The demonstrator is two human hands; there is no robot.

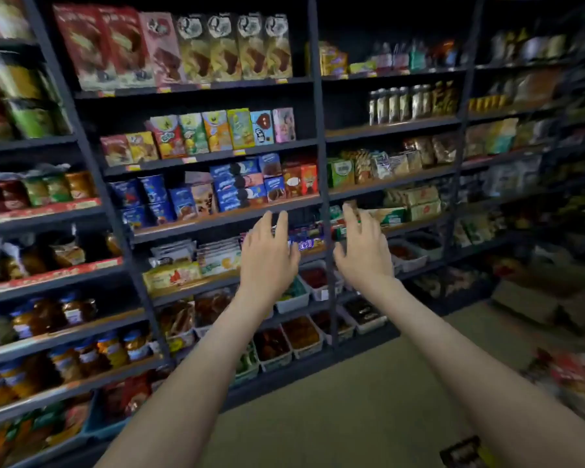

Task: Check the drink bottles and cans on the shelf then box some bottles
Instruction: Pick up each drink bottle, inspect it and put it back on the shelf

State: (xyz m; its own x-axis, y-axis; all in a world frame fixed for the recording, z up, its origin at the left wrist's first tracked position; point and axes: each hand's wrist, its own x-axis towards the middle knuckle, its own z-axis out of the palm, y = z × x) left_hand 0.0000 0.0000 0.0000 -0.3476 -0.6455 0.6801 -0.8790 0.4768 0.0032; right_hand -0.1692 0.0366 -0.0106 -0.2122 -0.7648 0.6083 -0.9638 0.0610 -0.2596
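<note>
Dim shop aisle, pale greenish floor (pixel 352 400), dark metal shelving (pixel 321 146) packed with goods across the whole view. Both bare forearms reach up from the bottom edge.

Left hand (pixel 267 261) is raised with fingers straight and spread, palm toward the shelves, holding nothing. Right hand (pixel 362 251) is the same, spread wide and empty, just beside the left. Both sit in front of the shelf with purple snack packets (pixel 306 239); cannot tell if they touch anything.

Small clear drink bottles with pink and teal labels (pixel 395 57) stand on the top right shelf, well above the hands and blurred. One shelf below is a row of dark-capped glass bottles or jars (pixel 399 103); cannot tell which.

Blue biscuit boxes (pixel 237 187) sit just above the hands, tall red and yellow snack cartons (pixel 223 49) on the top shelf. White plastic tubs of dark sweets (pixel 304 336) fill the low shelves, and blue-lidded jars of orange preserve (pixel 81 352) sit lower left. Brown cardboard boxes (pixel 527 298) are on the floor at right, blurred.
</note>
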